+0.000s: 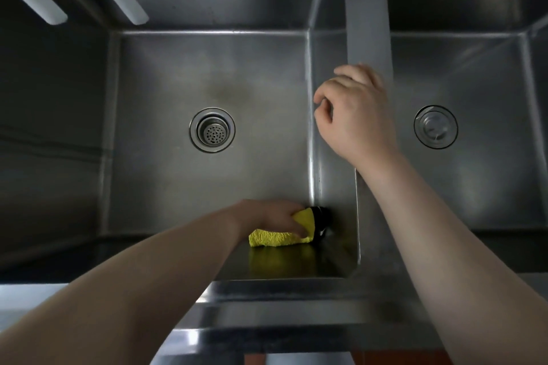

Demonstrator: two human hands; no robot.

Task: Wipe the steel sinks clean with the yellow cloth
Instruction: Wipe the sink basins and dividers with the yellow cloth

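At the bottom of the frame we see the steel front rim [284,299] of the sinks, with both our forearms reaching over it. Just beyond, at lower centre, our left hand [267,215] grips the yellow cloth [280,232], fingers curled round it, pressing it to the floor of the left sink [166,187] at its near right corner; something dark sits beside the cloth. Higher, right of centre, our right hand [353,115] rests on the divider [369,38] with fingers loosely curled, holding nothing. Farther on lie the strainer drain [212,129] and, in the right sink [474,187], a covered drain [436,126].
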